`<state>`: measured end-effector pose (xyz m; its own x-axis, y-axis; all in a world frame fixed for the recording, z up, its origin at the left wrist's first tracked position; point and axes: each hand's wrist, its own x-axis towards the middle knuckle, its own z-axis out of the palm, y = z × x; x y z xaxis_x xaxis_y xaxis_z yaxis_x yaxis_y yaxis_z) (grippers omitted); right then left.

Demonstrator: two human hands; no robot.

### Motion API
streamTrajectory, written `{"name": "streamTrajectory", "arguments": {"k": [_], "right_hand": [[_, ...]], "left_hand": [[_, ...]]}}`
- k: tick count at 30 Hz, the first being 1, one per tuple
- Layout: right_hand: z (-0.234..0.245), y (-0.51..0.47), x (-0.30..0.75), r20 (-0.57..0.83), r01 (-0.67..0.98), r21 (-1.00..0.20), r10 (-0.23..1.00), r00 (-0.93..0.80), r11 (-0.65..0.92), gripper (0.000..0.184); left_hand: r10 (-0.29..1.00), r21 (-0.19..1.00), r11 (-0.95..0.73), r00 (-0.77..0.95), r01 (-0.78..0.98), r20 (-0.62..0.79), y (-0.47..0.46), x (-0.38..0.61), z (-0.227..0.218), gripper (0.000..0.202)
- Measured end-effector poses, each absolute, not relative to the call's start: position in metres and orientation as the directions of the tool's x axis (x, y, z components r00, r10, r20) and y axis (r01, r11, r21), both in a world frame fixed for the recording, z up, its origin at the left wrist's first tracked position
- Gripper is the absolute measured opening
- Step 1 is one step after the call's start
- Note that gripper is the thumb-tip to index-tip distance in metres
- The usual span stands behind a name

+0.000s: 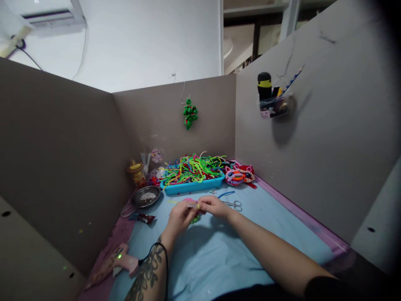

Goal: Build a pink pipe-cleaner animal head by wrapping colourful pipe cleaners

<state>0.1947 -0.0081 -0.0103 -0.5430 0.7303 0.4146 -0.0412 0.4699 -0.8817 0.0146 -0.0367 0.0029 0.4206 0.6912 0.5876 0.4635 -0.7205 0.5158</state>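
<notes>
My left hand (181,216) and my right hand (213,206) meet over the blue cloth, fingers pinched together. Between the fingertips is a small yellow piece of pipe cleaner (198,206). Fuzzy green pipe cleaner (196,219) shows just below the fingers, and pink lies behind my left hand. Whether these parts are joined is hidden by the fingers. A pale strip near my left fingertips is too small to make out. Beside my right hand lie metal scissors (237,205) and a blue pipe cleaner (226,194).
A blue tray (194,186) heaped with coloured pipe cleaners stands at the back. Left of it are a metal dish (145,197) and a jar (137,174). A pink glue gun (125,260) lies front left, its cord by my left forearm. Finished crafts (238,174) sit back right.
</notes>
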Motion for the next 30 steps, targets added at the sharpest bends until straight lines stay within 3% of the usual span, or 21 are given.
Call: {"name": "streamTrajectory", "arguments": {"k": [5,13,23,30], "right_hand": [[-0.015,-0.004,0.195,0.422,-0.144,-0.905,0.792,-0.441,0.401,0.041],[-0.017,-0.004,0.191,0.447,-0.179,-0.895,0.815,-0.369,0.410,0.035],[-0.016,-0.006,0.188,0.538,0.023,-0.829,0.808,-0.239,0.558,0.021],[-0.018,-0.013,0.180,0.681,0.122,-0.704,0.714,-0.165,0.700,0.010]], "left_hand": [[0.710,0.534,-0.699,0.374,0.475,0.597,-0.039,0.016,0.006,0.019],[0.754,0.611,-0.653,0.308,0.447,0.581,-0.040,0.019,0.005,0.021],[0.872,0.820,-0.486,0.218,0.301,0.437,-0.032,0.019,-0.005,0.030],[0.887,0.844,-0.462,0.161,0.273,0.433,-0.029,0.020,-0.008,0.029]]}}
